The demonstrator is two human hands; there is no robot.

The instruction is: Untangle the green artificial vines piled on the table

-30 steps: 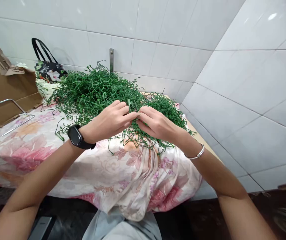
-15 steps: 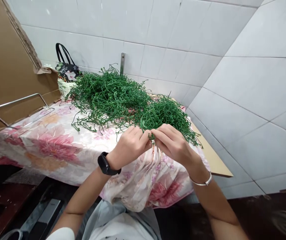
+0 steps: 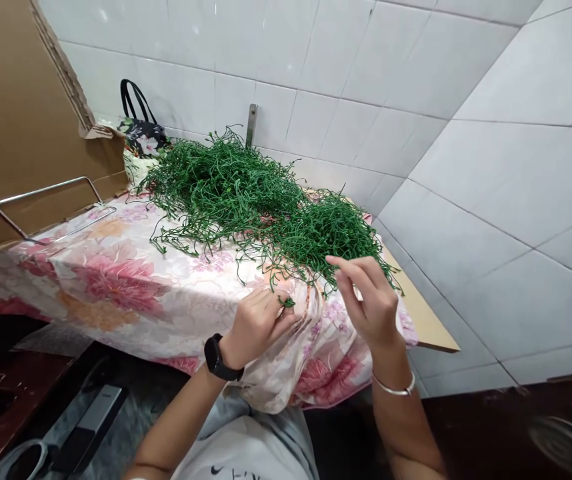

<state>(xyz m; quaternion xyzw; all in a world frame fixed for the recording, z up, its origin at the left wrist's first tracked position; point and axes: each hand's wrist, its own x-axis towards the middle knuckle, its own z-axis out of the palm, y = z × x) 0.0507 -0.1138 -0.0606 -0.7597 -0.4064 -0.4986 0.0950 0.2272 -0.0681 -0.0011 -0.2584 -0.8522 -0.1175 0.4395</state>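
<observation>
A big tangled heap of thin green stems [image 3: 246,200] lies on a table covered with a pink floral cloth [image 3: 116,280]. My left hand [image 3: 259,323], with a black watch on the wrist, is closed in a pinch on a small green stem piece [image 3: 286,301] at the cloth's front edge. My right hand [image 3: 369,300], with a silver bangle on the wrist, is raised beside the heap's near edge with its fingers curled loosely apart and nothing visible in them.
A cardboard sheet [image 3: 11,120] and a metal wire frame [image 3: 51,207] stand at the left. A black floral bag [image 3: 141,133] sits at the back by the white tiled wall [image 3: 491,167]. The table's bare wooden corner [image 3: 426,320] shows at the right.
My hands were together in the stems; they have moved apart and down toward me. The left hand now pinches a small green piece, the right has let go.
</observation>
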